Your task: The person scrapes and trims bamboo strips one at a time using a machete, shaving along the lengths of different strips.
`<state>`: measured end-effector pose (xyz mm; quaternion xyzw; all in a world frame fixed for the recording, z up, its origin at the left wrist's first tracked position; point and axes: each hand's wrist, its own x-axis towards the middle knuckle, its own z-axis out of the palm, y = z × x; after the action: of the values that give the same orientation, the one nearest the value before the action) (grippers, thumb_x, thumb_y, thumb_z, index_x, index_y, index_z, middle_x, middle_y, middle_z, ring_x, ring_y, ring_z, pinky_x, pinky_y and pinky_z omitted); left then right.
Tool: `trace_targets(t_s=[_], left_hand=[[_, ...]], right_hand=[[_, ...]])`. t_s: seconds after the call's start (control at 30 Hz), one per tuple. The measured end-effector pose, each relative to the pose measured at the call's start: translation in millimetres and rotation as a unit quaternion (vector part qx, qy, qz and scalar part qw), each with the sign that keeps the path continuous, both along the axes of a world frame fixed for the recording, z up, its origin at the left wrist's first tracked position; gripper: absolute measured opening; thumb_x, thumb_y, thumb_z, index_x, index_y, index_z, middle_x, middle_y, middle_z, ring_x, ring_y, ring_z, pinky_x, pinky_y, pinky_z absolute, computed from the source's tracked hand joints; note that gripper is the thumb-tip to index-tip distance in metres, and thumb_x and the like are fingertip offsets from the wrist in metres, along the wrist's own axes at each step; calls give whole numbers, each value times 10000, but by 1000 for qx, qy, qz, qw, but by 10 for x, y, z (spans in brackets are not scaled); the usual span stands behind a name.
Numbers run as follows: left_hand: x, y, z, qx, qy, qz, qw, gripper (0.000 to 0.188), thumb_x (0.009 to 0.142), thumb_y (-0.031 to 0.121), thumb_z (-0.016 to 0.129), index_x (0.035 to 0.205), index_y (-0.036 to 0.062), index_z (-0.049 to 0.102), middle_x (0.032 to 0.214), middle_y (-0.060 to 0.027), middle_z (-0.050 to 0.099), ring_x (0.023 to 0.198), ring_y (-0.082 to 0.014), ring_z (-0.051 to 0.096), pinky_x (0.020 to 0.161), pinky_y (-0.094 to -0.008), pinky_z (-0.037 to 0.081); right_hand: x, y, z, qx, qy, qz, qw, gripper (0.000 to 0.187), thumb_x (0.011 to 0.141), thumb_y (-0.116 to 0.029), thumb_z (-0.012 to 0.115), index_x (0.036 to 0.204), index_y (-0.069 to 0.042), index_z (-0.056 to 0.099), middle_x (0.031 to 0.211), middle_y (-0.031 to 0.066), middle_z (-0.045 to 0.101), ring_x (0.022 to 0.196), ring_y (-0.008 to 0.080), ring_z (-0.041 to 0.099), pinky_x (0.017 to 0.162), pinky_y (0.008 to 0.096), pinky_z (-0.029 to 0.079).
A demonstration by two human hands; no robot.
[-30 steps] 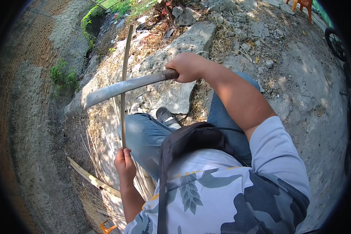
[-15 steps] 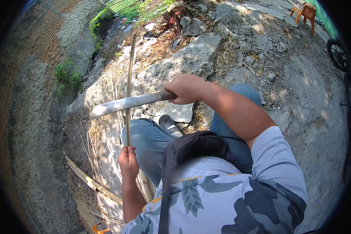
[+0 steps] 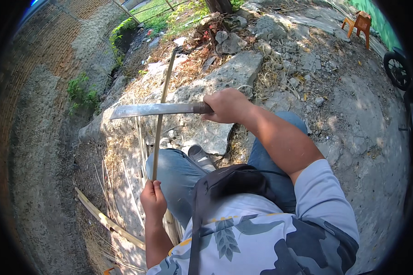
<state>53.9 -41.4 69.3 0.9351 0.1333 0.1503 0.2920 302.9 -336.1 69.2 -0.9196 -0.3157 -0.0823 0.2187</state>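
My right hand (image 3: 228, 106) is closed round the dark handle of a machete (image 3: 153, 109), whose long blade points left and lies nearly level. The blade crosses over a thin bamboo strip (image 3: 156, 142); whether it touches the strip I cannot tell. My left hand (image 3: 153, 200) grips the strip's lower end beside my left knee, thumb on top. From there the strip rises away from me, leaning slightly right, with its far tip above the rubble.
A split bamboo piece (image 3: 106, 220) and several thin strips lie on the ground to the left. Beyond my knees is a broken concrete slab (image 3: 206, 80). A brick wall (image 3: 41, 73) runs along the left. An orange plastic chair (image 3: 363, 24) and a wheel (image 3: 396, 68) are at far right.
The strip's far end has swung to the right, and my left hand has dropped slightly. The machete blade has turned from sloping down leftward to almost level. The whole view has shifted a little.
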Motion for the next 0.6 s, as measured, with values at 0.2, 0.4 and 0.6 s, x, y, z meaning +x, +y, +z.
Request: trace_targets(t_s=[0.2,0.4,0.6], left_hand=[[55,-178,74,64,40,-7,997,217,1019,187,550,960,7,656,644,-148,582,547,-273,563,548,-385,442],[-176,47,-58,140,2,40,989,187,1009,173,563,1005,15,662,793,-190,659,699,-375,647,634,-422,498],[-67,-38,-40,125,-2,35,992,212,1019,191,542,987,20,663,757,-187,647,669,-371,635,614,-417,484]], right_hand=[[-155,291,-125,-75,-67,153,983,173,789,-265,698,873,-124,642,766,73,692,751,304,696,778,448,533],[195,-112,28,-20,58,-4,998,187,796,-246,701,961,-161,683,906,92,717,903,313,704,809,468,551],[163,-163,-1,-20,39,-39,998,216,800,-283,702,966,-147,678,908,102,716,916,316,705,794,471,551]])
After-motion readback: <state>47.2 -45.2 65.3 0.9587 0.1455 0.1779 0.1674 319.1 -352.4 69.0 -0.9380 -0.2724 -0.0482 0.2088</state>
